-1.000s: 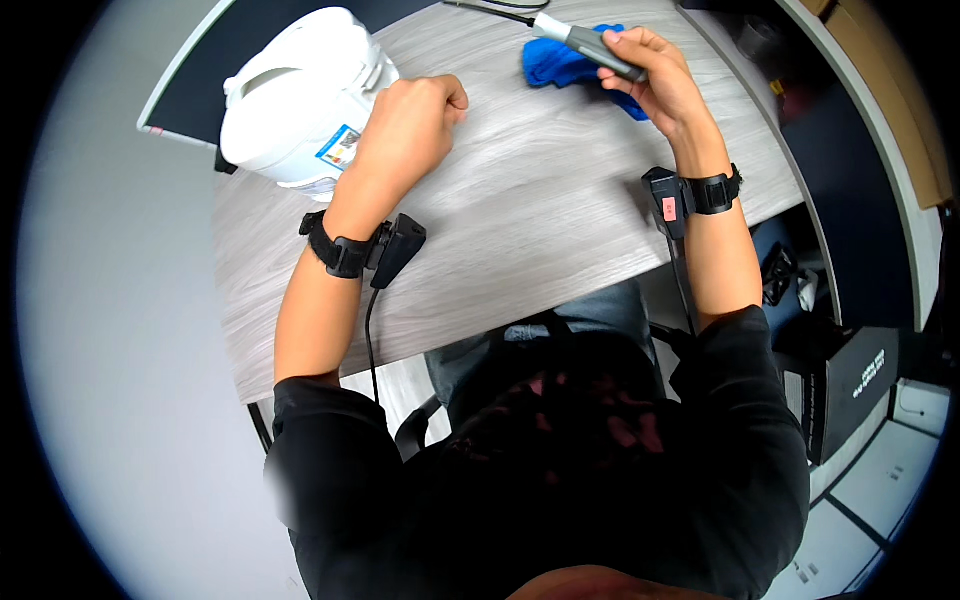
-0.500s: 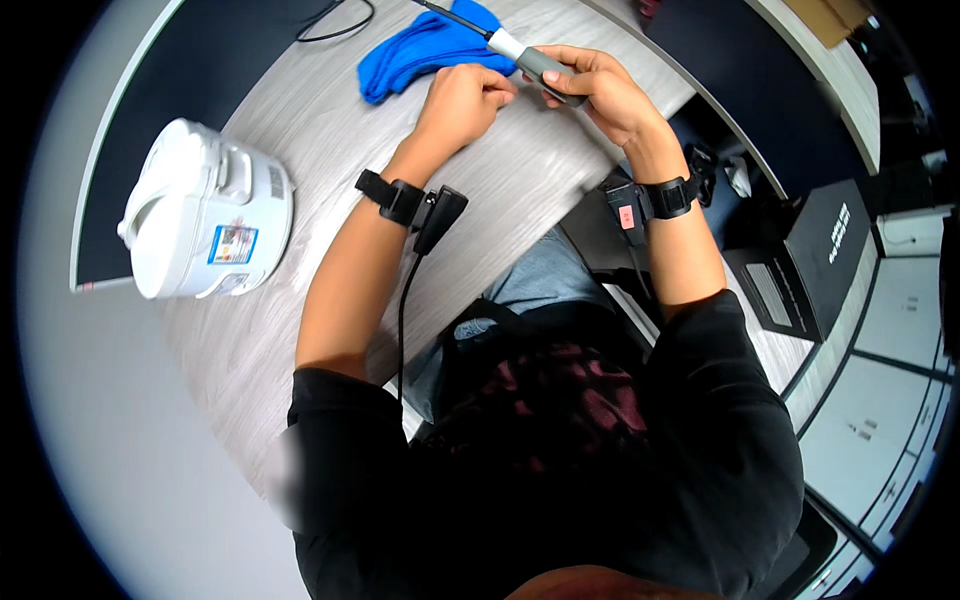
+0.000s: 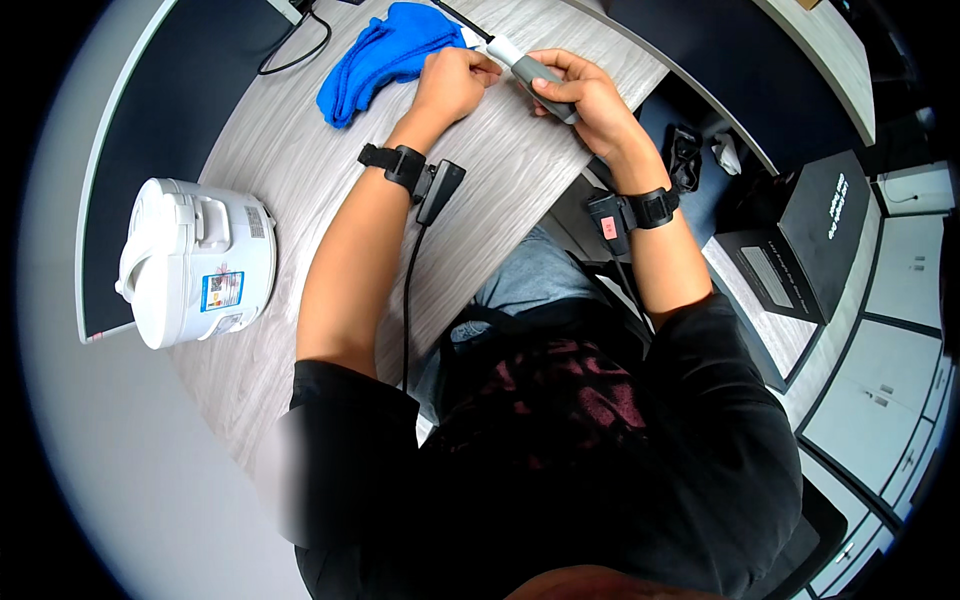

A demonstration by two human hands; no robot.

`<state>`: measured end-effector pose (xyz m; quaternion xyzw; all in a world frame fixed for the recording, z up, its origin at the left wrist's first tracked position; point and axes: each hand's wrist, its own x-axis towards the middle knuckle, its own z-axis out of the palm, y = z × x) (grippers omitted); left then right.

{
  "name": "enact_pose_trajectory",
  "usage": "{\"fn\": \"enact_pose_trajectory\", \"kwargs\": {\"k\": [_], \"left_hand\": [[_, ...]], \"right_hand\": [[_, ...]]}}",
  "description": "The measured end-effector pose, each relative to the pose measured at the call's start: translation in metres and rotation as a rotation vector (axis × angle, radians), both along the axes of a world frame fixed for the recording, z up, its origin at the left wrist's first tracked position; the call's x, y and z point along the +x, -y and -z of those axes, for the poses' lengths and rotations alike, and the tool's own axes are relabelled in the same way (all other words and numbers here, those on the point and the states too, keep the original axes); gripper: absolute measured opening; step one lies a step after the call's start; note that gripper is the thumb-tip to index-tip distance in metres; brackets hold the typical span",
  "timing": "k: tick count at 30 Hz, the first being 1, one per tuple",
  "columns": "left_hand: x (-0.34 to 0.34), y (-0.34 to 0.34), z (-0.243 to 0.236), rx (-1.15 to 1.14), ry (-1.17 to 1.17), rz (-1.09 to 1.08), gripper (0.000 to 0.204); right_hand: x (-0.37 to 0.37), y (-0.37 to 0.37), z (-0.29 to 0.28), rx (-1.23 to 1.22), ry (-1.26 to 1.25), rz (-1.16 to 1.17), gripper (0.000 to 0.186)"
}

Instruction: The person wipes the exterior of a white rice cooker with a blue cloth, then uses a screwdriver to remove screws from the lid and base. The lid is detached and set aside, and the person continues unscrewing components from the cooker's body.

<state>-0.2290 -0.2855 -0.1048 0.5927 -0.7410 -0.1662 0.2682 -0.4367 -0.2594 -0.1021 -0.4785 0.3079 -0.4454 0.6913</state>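
Note:
In my right hand is a screwdriver with a grey handle, a white collar and a dark shaft slanting toward the far left. My thumb presses along its handle. My left hand is closed just left of the handle, thumb and fingers drawn together; anything between them is too small to make out. A crumpled blue cloth lies on the table beyond my left hand, close to its knuckles. Black straps with small dark devices sit on both my wrists.
A white rice cooker with a lid handle stands at the left of the wood-grain table. Dark partition panels border the table. A black cable lies at the far left. At right is a black box near white cabinets.
The whole view has shifted, so the cooker and cloth appear lower and the cloth farther left. Both hands keep nearly the same pose, and the screwdriver stays in my right hand.

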Motion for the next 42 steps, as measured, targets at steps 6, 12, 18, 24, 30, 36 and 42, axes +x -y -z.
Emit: {"fn": "enact_pose_trajectory", "kwargs": {"k": [6,12,18,24,30,36,42], "left_hand": [[0.002,0.002,-0.004,0.065,0.002,0.024,0.023],[0.011,-0.008,-0.005,0.081,-0.025,0.08,0.035],[0.044,-0.061,-0.03,0.051,-0.021,0.086,0.042],[0.092,-0.147,-0.071,-0.003,0.005,-0.128,0.036],[0.129,-0.223,-0.098,-0.046,0.075,-0.377,0.03],[0.152,-0.254,-0.107,-0.261,-0.017,-0.463,0.023],[0.161,-0.266,-0.103,-0.445,0.082,-0.553,0.012]], "right_hand": [[-0.001,-0.001,0.002,0.005,0.014,0.011,0.03],[0.005,-0.001,0.0,0.009,0.032,-0.008,0.031],[0.039,-0.006,-0.018,-0.064,0.016,-0.077,0.03],[0.117,-0.017,-0.044,-0.116,-0.075,-0.265,0.031],[0.21,-0.021,-0.032,-0.179,-0.367,-0.237,0.043],[0.262,-0.013,-0.009,-0.479,-0.76,-0.235,0.052],[0.282,-0.012,-0.004,-0.654,-0.929,-0.185,0.049]]}}
